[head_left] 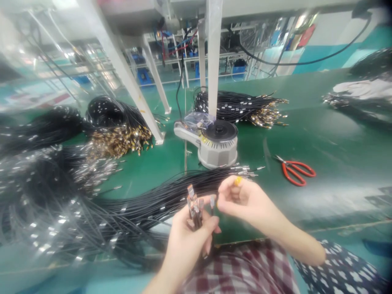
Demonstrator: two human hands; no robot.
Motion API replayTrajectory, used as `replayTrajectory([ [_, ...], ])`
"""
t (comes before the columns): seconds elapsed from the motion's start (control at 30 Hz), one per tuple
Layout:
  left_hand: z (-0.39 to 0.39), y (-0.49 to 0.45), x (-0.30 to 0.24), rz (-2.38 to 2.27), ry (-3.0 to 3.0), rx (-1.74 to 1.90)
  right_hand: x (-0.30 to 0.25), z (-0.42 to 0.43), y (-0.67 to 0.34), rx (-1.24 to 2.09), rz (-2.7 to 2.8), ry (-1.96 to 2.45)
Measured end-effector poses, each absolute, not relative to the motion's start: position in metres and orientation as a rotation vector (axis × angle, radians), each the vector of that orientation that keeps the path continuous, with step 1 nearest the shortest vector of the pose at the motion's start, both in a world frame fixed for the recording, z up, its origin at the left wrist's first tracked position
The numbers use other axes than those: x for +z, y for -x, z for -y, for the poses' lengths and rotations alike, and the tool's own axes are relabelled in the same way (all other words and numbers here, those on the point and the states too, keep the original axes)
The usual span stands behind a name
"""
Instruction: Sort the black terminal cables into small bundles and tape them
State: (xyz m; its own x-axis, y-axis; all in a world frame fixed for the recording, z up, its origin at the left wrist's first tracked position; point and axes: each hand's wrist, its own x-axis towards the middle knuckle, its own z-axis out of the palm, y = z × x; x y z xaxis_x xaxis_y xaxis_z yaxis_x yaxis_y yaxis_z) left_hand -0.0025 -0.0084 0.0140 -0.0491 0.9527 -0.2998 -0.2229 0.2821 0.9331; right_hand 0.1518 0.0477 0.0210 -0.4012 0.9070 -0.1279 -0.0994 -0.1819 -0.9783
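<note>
My left hand (191, 234) is closed round a small bunch of black cables (196, 222), whose metal connector ends stick up above the fingers. One cable end (212, 201) stands apart from the bunch, close to the fingertips of my right hand (241, 198). The right hand's thumb and fingers are curled into a pinch, and what lies between them, if anything, is hidden. A yellow wrap (238, 181) sits on one right finger. Behind both hands, a long bundle of black cables (147, 200) lies across the green table (306, 143).
A round grey tape dispenser (218, 147) stands beyond my hands, beside a white post (213, 61). Red-handled pliers (295, 169) lie at the right. Coiled cable bundles (110, 122) crowd the left, with another cable bundle (239, 107) behind the dispenser.
</note>
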Motion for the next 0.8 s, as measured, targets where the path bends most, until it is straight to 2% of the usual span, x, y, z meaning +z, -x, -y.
replayTrajectory([
  [0.8, 0.011, 0.003, 0.016, -1.245, -0.828, 1.152, 0.030, -0.051, -0.145, 1.655, 1.349, 1.062],
])
